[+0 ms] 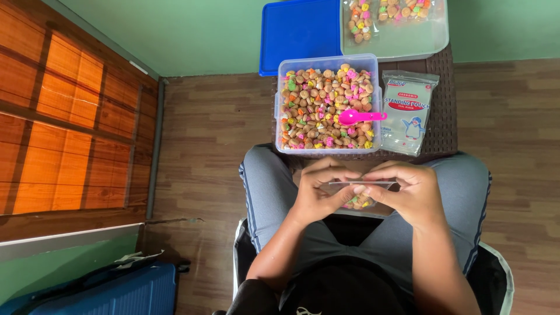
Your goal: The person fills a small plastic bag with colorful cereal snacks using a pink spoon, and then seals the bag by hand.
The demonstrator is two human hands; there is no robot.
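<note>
Both forearms in over lap, left hand (pixel 318 189) and right hand (pixel 408 189) close together, fingers curled, pinching.

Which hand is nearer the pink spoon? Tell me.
Right. The right hand sits almost straight below the pink spoon; the left hand is lower-left, slightly farther.

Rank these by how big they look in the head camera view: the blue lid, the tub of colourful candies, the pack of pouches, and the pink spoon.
1. Tub of colourful candies, largest.
2. Blue lid, partly hidden and farther from the camera, so its true rank is unsure.
3. Pack of pouches.
4. Pink spoon, clearly smallest.
</note>
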